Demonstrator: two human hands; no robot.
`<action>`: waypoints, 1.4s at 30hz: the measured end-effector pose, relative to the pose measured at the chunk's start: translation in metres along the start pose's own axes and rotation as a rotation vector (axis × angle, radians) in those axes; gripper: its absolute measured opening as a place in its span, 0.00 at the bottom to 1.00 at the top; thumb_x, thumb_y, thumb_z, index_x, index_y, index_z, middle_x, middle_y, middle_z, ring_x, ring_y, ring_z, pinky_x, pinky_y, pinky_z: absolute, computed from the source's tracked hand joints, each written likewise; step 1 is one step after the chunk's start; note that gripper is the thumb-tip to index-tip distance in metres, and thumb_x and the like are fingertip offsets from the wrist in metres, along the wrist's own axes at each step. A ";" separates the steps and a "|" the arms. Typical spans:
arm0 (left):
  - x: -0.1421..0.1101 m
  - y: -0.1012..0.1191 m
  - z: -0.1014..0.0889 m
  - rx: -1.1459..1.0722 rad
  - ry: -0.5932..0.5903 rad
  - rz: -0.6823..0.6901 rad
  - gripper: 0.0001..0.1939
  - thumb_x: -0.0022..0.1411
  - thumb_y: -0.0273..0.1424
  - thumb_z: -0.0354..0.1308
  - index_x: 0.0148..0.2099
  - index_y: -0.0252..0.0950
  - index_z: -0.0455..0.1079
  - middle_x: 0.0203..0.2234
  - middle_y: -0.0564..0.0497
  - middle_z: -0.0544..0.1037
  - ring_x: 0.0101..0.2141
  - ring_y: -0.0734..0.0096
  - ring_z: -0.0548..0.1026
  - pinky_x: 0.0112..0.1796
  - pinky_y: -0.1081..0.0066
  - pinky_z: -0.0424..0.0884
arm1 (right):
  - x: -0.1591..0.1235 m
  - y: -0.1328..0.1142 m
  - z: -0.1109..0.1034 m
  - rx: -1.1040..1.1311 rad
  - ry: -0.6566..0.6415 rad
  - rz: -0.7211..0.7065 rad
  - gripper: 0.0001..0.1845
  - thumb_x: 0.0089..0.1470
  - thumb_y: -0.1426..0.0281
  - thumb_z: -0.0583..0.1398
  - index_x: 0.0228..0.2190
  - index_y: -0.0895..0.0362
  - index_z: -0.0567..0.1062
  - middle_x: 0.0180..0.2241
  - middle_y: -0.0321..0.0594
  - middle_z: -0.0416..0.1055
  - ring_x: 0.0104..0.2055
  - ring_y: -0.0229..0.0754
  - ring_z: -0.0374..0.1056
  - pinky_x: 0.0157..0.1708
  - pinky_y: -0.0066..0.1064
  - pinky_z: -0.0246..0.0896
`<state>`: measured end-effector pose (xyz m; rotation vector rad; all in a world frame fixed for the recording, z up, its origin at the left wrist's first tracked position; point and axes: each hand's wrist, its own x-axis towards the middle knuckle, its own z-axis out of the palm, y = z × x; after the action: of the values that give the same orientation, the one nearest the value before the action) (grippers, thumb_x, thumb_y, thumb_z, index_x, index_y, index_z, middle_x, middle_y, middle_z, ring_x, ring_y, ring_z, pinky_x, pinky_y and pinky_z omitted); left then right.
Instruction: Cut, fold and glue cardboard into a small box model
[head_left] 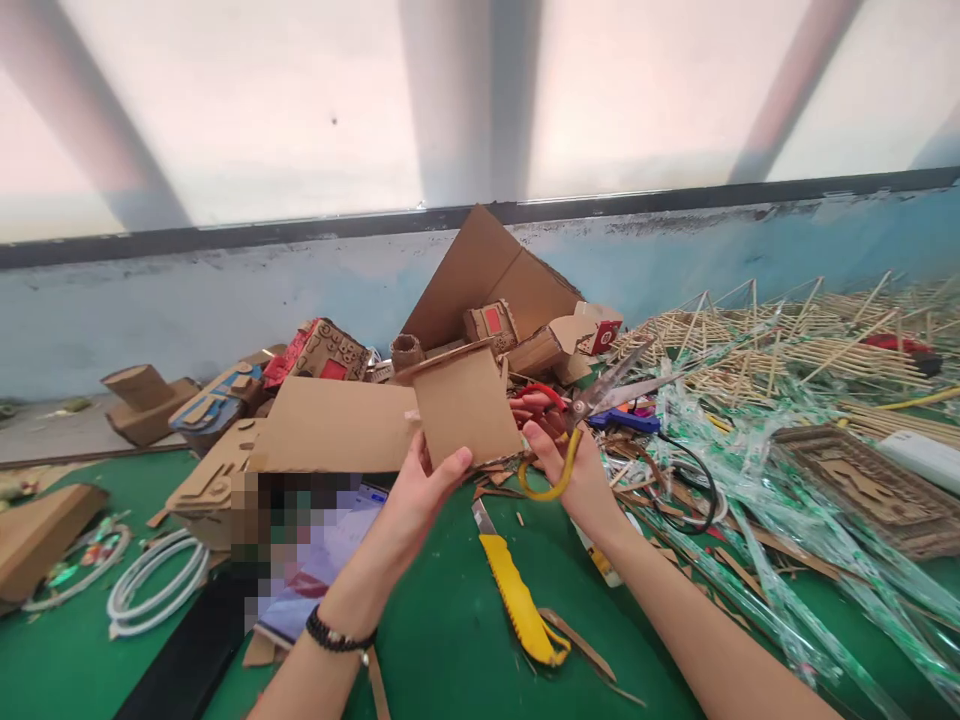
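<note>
My left hand [416,495] grips the lower edge of a brown cardboard piece [469,405], thumb lying across its front. A long flat cardboard strip [330,425] extends to the left of that piece; I cannot tell whether the two are joined. In my right hand [589,490] is a pair of scissors [581,408] with one red and one yellow handle loop. Their blades are spread and point up to the right, away from the cardboard. Beneath the hands, a yellow box cutter [514,600] lies on the green table [442,640] beside thin cardboard scraps.
Cardboard models and offcuts, including a large brown sheet [487,280], pile against the wall. On the right lie tangled clear plastic strips [742,480], a stick framework [720,340] and a blue glue gun [622,420]. A coiled white cable [159,580] and a purple screen [322,560] are at left.
</note>
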<state>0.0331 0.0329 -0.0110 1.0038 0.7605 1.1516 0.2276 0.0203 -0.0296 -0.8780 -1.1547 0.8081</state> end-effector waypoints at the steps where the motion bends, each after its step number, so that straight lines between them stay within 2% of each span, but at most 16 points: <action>1: 0.001 -0.001 0.000 -0.044 0.002 -0.029 0.36 0.59 0.41 0.77 0.64 0.37 0.71 0.64 0.37 0.79 0.64 0.43 0.76 0.65 0.49 0.73 | 0.000 0.001 -0.001 -0.019 0.000 -0.007 0.21 0.63 0.53 0.67 0.51 0.50 0.75 0.53 0.47 0.81 0.54 0.50 0.79 0.61 0.46 0.72; 4: 0.003 0.001 -0.002 -0.142 0.037 -0.087 0.26 0.61 0.43 0.75 0.56 0.34 0.78 0.57 0.39 0.84 0.62 0.45 0.79 0.62 0.53 0.76 | 0.001 0.006 -0.003 -0.053 0.033 -0.011 0.18 0.65 0.53 0.66 0.49 0.51 0.76 0.49 0.45 0.82 0.52 0.49 0.79 0.59 0.44 0.73; 7: 0.003 0.010 -0.007 -0.242 0.056 -0.091 0.23 0.64 0.44 0.73 0.55 0.37 0.80 0.55 0.42 0.85 0.60 0.48 0.80 0.61 0.54 0.78 | 0.003 0.009 -0.006 -0.155 0.071 -0.009 0.19 0.64 0.52 0.65 0.49 0.51 0.75 0.42 0.41 0.79 0.44 0.46 0.77 0.49 0.40 0.74; 10: -0.001 0.020 -0.010 -0.319 0.019 -0.105 0.25 0.66 0.48 0.70 0.58 0.39 0.80 0.55 0.42 0.85 0.56 0.51 0.83 0.57 0.55 0.80 | 0.004 0.008 -0.009 -0.324 0.066 -0.025 0.20 0.62 0.53 0.67 0.49 0.52 0.76 0.38 0.39 0.75 0.40 0.45 0.73 0.43 0.37 0.72; 13: -0.003 0.027 -0.013 -0.377 -0.045 -0.115 0.27 0.66 0.51 0.69 0.58 0.38 0.81 0.53 0.41 0.86 0.52 0.52 0.84 0.52 0.56 0.82 | 0.003 0.005 -0.010 -0.449 0.011 -0.074 0.20 0.60 0.54 0.69 0.47 0.51 0.76 0.41 0.40 0.75 0.42 0.46 0.72 0.45 0.37 0.70; 17: -0.002 0.029 -0.014 -0.440 -0.060 -0.094 0.26 0.65 0.52 0.70 0.56 0.39 0.81 0.50 0.43 0.86 0.47 0.53 0.84 0.43 0.60 0.83 | 0.000 0.007 -0.009 -0.505 -0.091 -0.109 0.18 0.63 0.55 0.66 0.48 0.51 0.74 0.47 0.44 0.74 0.45 0.48 0.72 0.47 0.39 0.70; 21: -0.002 0.026 -0.012 -0.476 -0.072 -0.139 0.31 0.65 0.56 0.67 0.58 0.38 0.80 0.49 0.42 0.85 0.40 0.60 0.82 0.39 0.65 0.81 | -0.002 0.011 -0.008 -0.562 -0.118 -0.172 0.16 0.63 0.56 0.66 0.46 0.51 0.73 0.44 0.43 0.72 0.44 0.48 0.70 0.46 0.39 0.68; 24: -0.002 0.018 -0.012 -0.430 -0.072 -0.172 0.36 0.66 0.60 0.62 0.61 0.38 0.78 0.53 0.39 0.83 0.43 0.59 0.82 0.40 0.66 0.80 | -0.003 0.013 -0.006 -0.625 -0.130 -0.258 0.16 0.62 0.57 0.67 0.45 0.51 0.74 0.42 0.42 0.72 0.44 0.49 0.70 0.45 0.39 0.67; 27: -0.003 0.010 -0.012 -0.368 -0.099 -0.179 0.35 0.67 0.61 0.60 0.63 0.41 0.78 0.56 0.40 0.83 0.47 0.56 0.82 0.44 0.64 0.80 | -0.006 0.013 -0.003 -0.665 -0.102 -0.303 0.16 0.62 0.56 0.68 0.44 0.51 0.73 0.40 0.41 0.71 0.41 0.48 0.69 0.42 0.39 0.66; 31: -0.004 0.006 -0.010 -0.332 -0.148 -0.212 0.39 0.67 0.63 0.58 0.62 0.37 0.78 0.53 0.37 0.84 0.51 0.51 0.82 0.50 0.59 0.79 | -0.007 0.011 -0.002 -0.691 -0.034 -0.335 0.14 0.64 0.56 0.66 0.42 0.51 0.72 0.37 0.38 0.69 0.38 0.45 0.66 0.38 0.36 0.62; 33: -0.004 0.006 -0.008 -0.336 -0.151 -0.222 0.39 0.66 0.64 0.59 0.61 0.37 0.79 0.53 0.37 0.84 0.53 0.50 0.82 0.52 0.57 0.79 | -0.006 0.011 -0.002 -0.708 -0.016 -0.342 0.14 0.65 0.56 0.65 0.41 0.51 0.71 0.36 0.38 0.68 0.37 0.45 0.65 0.38 0.36 0.60; 38: -0.004 0.007 -0.006 -0.306 -0.168 -0.173 0.37 0.65 0.62 0.62 0.64 0.42 0.77 0.61 0.40 0.81 0.57 0.47 0.79 0.51 0.55 0.80 | -0.005 0.012 -0.004 -0.719 0.005 -0.355 0.12 0.65 0.57 0.64 0.39 0.52 0.70 0.35 0.37 0.68 0.36 0.44 0.64 0.38 0.36 0.59; 42: -0.003 0.008 -0.005 -0.250 -0.089 -0.113 0.35 0.59 0.60 0.69 0.57 0.40 0.80 0.56 0.40 0.84 0.57 0.45 0.80 0.51 0.53 0.81 | -0.003 0.010 -0.004 -0.684 0.051 -0.324 0.12 0.64 0.58 0.64 0.37 0.51 0.70 0.34 0.36 0.68 0.34 0.43 0.63 0.36 0.35 0.58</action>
<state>0.0248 0.0315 -0.0051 0.7875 0.5785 1.0672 0.2295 0.0211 -0.0405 -1.2122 -1.5081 0.1084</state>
